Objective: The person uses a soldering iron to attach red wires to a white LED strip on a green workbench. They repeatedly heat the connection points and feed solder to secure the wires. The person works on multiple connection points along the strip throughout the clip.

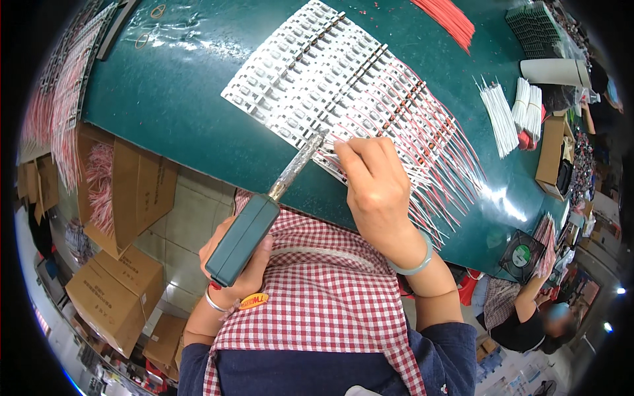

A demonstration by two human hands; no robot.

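My left hand (246, 282) is wrapped round the dark green handle of a soldering gun (243, 236). Its long metal barrel slants up to the right, and the tip meets the near edge of a panel of small white circuit boards (290, 72). Just right of the tip, my right hand (378, 188) pinches a thin wire (335, 138) against the panel; the fingers partly hide it. Red and white wires (446, 155) fan out from the panel's right part, passing beyond and beneath my right hand. The boards on the left part carry no wires.
The panel lies on a green table (178, 99). Red wires (449, 23) lie at the far edge, white wire bundles (498, 119) at the right. A small fan (522, 254) stands near a co-worker (535, 317). Cardboard boxes (119, 297) stand at lower left.
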